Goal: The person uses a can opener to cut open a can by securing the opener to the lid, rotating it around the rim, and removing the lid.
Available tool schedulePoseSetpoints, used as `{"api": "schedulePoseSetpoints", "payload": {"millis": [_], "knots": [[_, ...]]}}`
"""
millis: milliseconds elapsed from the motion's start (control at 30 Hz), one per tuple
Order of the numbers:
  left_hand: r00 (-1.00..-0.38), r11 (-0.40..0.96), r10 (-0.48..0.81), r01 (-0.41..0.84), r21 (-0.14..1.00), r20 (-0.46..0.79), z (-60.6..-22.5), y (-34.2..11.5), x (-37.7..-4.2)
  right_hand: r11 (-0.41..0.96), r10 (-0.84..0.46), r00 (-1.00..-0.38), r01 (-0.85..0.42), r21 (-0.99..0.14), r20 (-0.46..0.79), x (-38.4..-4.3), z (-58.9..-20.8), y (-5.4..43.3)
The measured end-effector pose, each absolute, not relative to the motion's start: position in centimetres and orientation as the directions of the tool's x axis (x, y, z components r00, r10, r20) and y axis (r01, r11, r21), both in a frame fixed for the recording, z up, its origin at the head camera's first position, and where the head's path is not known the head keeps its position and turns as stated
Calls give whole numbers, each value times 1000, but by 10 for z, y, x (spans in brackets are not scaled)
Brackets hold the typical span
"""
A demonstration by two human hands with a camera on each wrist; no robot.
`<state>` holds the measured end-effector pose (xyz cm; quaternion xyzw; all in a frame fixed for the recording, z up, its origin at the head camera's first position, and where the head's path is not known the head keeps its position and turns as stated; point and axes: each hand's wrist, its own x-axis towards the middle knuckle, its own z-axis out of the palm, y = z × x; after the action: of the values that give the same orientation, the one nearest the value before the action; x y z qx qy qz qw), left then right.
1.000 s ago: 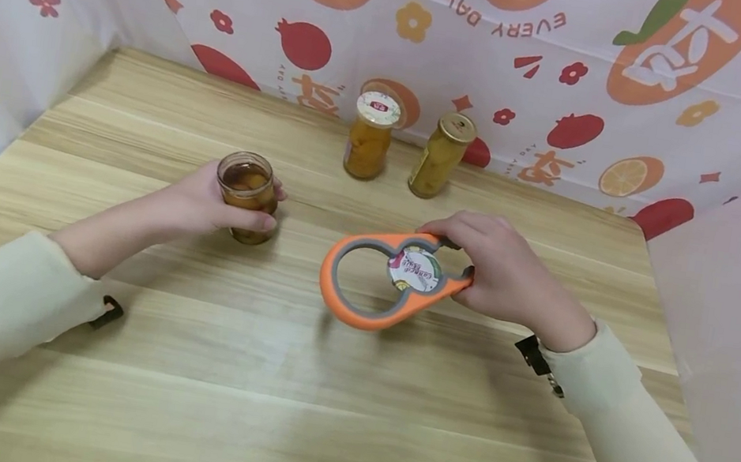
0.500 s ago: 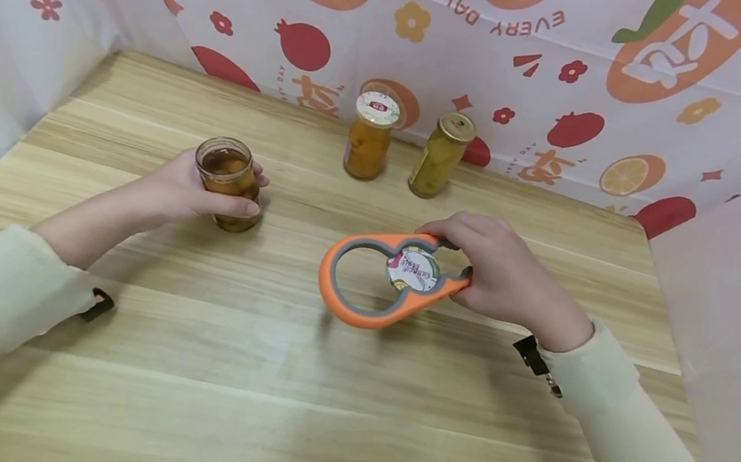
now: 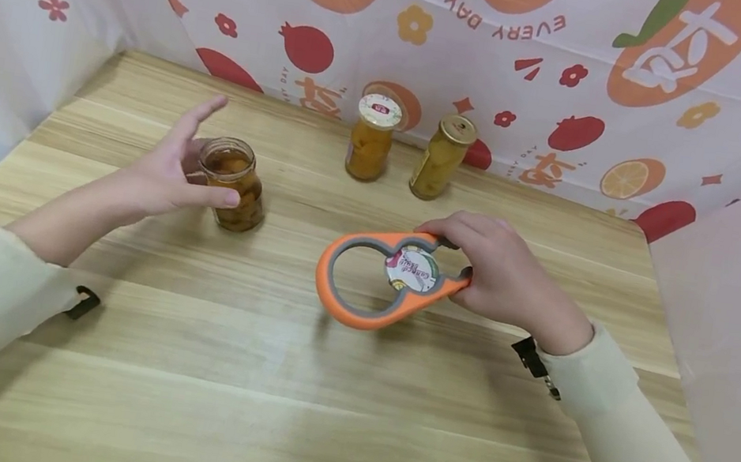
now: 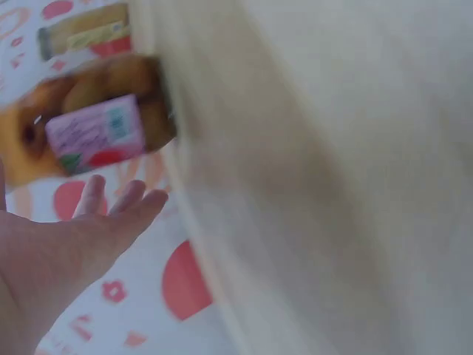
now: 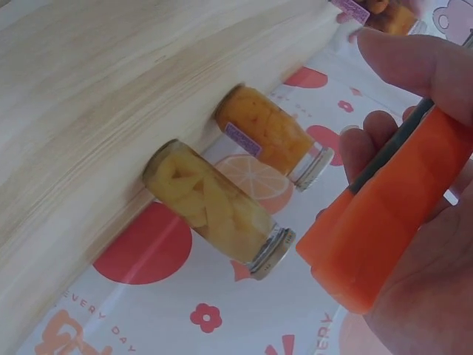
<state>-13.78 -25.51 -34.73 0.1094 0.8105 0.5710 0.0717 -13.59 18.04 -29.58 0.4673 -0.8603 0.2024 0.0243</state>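
Observation:
An uncapped glass jar (image 3: 240, 200) of fruit in dark syrup stands upright on the left of the wooden table. My left hand (image 3: 167, 173) is spread beside it, thumb in front and fingers lifted away behind. From the left wrist view, the jar (image 4: 103, 118) shows a pink label, with the straight fingers (image 4: 126, 207) apart from it. My right hand (image 3: 497, 270) grips the handle ends of an orange and grey jar opener (image 3: 328, 276), also visible as an orange handle (image 5: 384, 214) in the right wrist view. A printed round lid (image 3: 412, 269) sits in the opener's smaller ring.
Two capped jars stand at the back of the table (image 3: 286, 410): one of orange fruit (image 3: 369, 147) under a white lid, one of pale yellow fruit (image 3: 440, 161) under a gold lid. A fruit-printed sheet (image 3: 468, 62) hangs right behind them.
My left hand first carried the uncapped jar a little to the left, then loosened its grip and spread its fingers. The right hand and the jar opener have hardly moved.

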Motion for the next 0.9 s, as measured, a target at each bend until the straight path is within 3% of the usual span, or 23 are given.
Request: {"api": "schedulePoseSetpoints", "payload": {"millis": [67, 167, 233, 333, 400, 500, 600, 667, 767, 900], "knots": [[-970, 243, 233, 134, 961, 76, -337, -261, -136, 479, -794, -559, -817, -321, 239, -136, -295, 180], [-952, -41, 127, 277, 960, 280, -317, -264, -132, 477, -791, -558, -820, -317, 253, -136, -294, 179], [-910, -228, 10, 401, 887, 414, -304, -258, -128, 479, -786, -559, -820, -313, 262, -136, -293, 179], [-828, -402, -98, 540, 739, 552, -286, -245, -119, 474, -786, -556, -823, -312, 272, -135, -292, 178], [-801, -481, -77, 551, 682, 593, -275, -236, -110, 464, -788, -548, -828, -313, 280, -135, -291, 177], [-772, -595, 90, 465, 656, 629, -269, -225, -100, 453, -792, -538, -835, -312, 289, -135, -290, 175], [-767, -544, 263, 384, 746, 586, -273, -212, -92, 455, -789, -541, -833, -315, 290, -134, -289, 174], [-796, -419, 338, 351, 837, 503, -278, -200, -87, 460, -784, -548, -828, -320, 290, -133, -288, 174], [-866, -218, 392, 242, 946, 312, -288, -179, -82, 460, -781, -552, -825, -329, 291, -131, -287, 174], [-910, -88, 413, -1, 996, 36, -308, -147, -80, 447, -786, -539, -834, -324, 301, -129, -286, 171]]}}
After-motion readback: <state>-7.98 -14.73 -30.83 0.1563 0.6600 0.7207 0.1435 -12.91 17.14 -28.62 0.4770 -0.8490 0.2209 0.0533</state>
